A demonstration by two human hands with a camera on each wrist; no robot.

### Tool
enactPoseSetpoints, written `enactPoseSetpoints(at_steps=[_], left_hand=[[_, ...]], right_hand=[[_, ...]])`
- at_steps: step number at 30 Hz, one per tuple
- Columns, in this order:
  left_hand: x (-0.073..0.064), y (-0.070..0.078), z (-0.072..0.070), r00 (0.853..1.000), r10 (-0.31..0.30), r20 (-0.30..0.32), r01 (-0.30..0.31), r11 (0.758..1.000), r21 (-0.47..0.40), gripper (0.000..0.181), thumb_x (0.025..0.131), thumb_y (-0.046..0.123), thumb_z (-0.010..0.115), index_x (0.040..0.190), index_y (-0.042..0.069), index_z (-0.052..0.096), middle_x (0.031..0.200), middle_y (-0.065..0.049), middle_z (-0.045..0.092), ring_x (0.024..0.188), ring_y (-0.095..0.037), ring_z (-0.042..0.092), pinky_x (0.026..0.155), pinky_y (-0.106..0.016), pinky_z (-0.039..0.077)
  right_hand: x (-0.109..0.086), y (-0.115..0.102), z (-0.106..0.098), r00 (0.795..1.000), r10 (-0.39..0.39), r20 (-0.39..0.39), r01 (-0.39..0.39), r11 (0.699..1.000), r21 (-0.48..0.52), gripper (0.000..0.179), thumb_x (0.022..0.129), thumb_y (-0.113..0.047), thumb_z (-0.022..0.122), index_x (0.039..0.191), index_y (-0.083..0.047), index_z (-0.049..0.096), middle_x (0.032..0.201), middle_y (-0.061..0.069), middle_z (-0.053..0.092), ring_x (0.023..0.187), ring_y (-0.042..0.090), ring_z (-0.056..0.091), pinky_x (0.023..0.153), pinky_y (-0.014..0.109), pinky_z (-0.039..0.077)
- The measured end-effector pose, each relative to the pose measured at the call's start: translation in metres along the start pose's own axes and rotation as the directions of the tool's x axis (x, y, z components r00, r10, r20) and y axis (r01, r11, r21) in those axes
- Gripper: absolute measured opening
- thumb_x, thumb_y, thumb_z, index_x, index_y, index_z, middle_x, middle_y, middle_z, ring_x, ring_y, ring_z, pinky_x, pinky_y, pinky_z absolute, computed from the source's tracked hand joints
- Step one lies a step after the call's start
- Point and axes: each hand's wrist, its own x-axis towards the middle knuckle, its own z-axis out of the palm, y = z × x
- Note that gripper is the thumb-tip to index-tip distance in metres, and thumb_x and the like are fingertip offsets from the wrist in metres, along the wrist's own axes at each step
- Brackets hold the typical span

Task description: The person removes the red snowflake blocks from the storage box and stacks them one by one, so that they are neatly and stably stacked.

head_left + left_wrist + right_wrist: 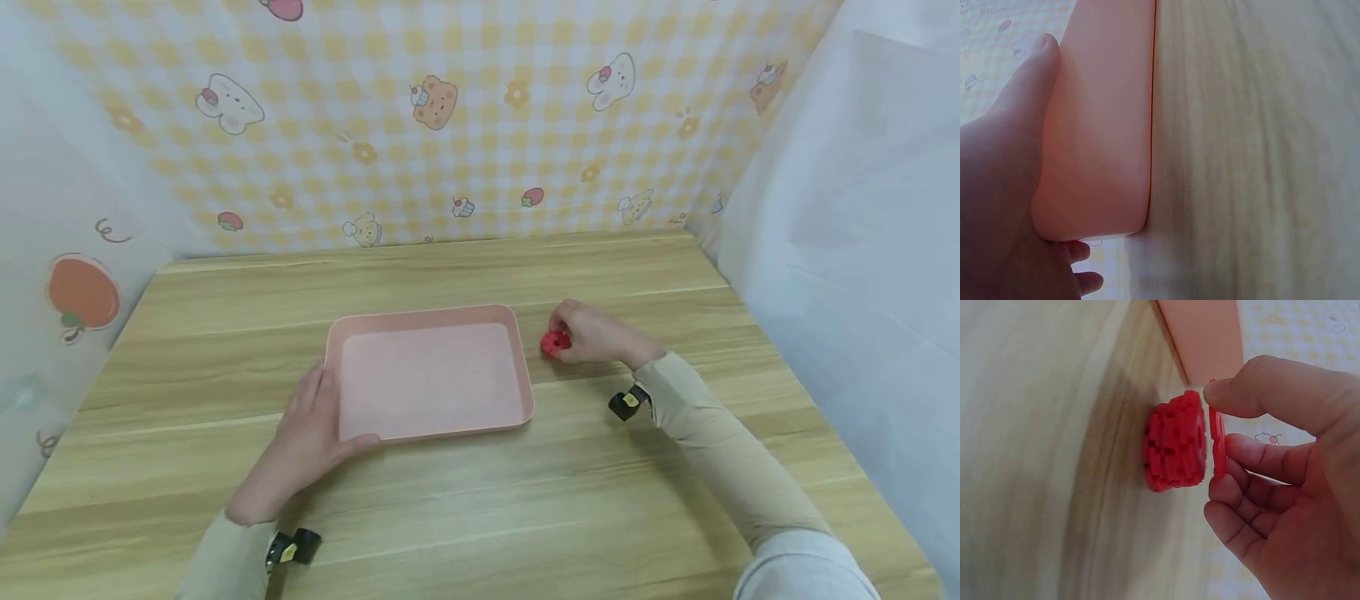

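Thumb and fingertips of my right hand (596, 335) pinch a thin red notched plastic disc (1217, 440), seen edge-on in the right wrist view. Close beneath it, a stack of similar red discs (1175, 444) sits on the table; the two are slightly apart. From the head view only one red notched round (553, 342) shows, with a small hole. To its left lies a shallow pink rectangular tray (435, 434). My left hand (311, 429) rests against the tray's near left corner, thumb extended along the front wall and fingers along the left wall.
The wood-grain table (480, 517) extends around the tray. Behind it hangs a yellow checked cloth (480, 125) with cartoon prints, and a pale sheet (855, 200) borders the right side. A black wrist camera (628, 403) hangs under the right forearm.
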Motion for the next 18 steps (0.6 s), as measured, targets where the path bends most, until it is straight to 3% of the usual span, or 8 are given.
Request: enactPoseSetpoints(at_steps=[18], left_hand=[[0.0014,0.0032,-0.0013,1.000,0.025,0.006,-0.025,1.000,0.001,0.124,0.071,0.057,0.076,0.146,-0.014,0.008,0.148,-0.036,0.017,0.136,-0.053,0.017,0.111,-0.064,0.018]], right_hand=[[-0.0060,0.0030,0.0014,1.000,0.019,0.000,-0.019,0.999,0.043,0.033,0.077,-0.014,0.075,0.101,0.002,0.059,0.093,0.010,0.055,0.082,0.020,0.049,0.072,0.031,0.045]])
